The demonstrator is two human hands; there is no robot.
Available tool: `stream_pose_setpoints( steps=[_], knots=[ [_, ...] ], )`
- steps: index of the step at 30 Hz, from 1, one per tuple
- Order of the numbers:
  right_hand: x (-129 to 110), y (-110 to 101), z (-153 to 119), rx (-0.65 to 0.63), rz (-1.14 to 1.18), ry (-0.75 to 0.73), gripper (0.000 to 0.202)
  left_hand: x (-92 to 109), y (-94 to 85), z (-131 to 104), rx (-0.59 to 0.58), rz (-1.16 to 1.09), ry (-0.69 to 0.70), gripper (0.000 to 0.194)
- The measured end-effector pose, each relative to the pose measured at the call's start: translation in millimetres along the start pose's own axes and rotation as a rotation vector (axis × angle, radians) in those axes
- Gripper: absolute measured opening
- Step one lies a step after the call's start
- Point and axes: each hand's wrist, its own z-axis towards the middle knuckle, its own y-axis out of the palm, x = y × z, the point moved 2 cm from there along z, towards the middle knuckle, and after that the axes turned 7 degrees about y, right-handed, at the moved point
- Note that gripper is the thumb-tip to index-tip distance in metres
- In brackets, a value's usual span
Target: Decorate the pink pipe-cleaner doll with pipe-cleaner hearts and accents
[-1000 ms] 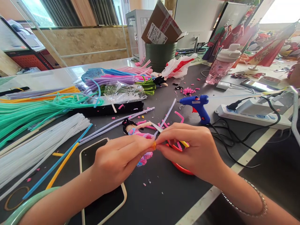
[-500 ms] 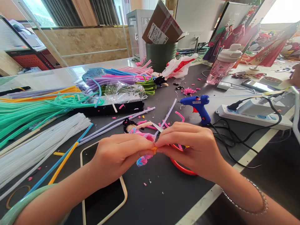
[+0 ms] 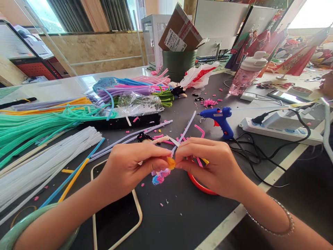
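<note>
Near the middle of the desk my left hand (image 3: 135, 166) pinches a small fuzzy yellow-orange piece (image 3: 171, 163) at its left side. My right hand (image 3: 208, 165) has its fingertips closed at the right side of the same piece. Just below it, pink and blue fuzzy parts (image 3: 159, 177) hang under my left fingertips. A doll with black hair (image 3: 144, 137) and a pale arm lies behind my left hand, mostly hidden by it. Scissors with red handles (image 3: 201, 184) lie under my right hand, the blade (image 3: 173, 141) pointing out behind its fingertips.
Green pipe cleaners (image 3: 44, 119) and a white bundle (image 3: 52, 161) spread along the left. A framed dark tablet-like object (image 3: 117, 215) lies under my left forearm. Beyond my right hand are a blue glue gun (image 3: 220, 119), black cables and a power strip (image 3: 283, 130); a pink bottle (image 3: 247, 74) stands farther back.
My left fingers have shifted slightly, and more of the yellow-orange piece shows between my fingertips. Less of the doll's head and pink part is visible.
</note>
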Motion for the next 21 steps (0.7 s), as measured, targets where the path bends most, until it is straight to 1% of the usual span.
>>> stream_pose_setpoints(
  steps=[4,7,9,12,15,21],
  knots=[
    [0,1,-1,0.084,0.027,0.030,0.014,4,-0.4,2,0.049,-0.112,-0.131,0.018],
    [-1,2,-1,0.127,0.035,0.042,0.014,4,2.4,2,0.065,-0.202,-0.232,0.016],
    [-2,4,-1,0.140,0.024,0.042,0.015,4,4.8,2,0.069,-0.230,-0.251,0.016],
    [-3,6,-1,0.149,0.022,0.038,0.015,6,7.5,1,0.071,-0.221,-0.218,0.020],
    [-4,6,-1,0.159,0.033,0.035,0.016,9,8.4,1,0.069,-0.212,-0.204,0.018],
    [-8,8,-2,0.232,-0.054,-0.025,0.017,15,9.7,2,0.075,-0.251,-0.322,0.010]
  ],
)
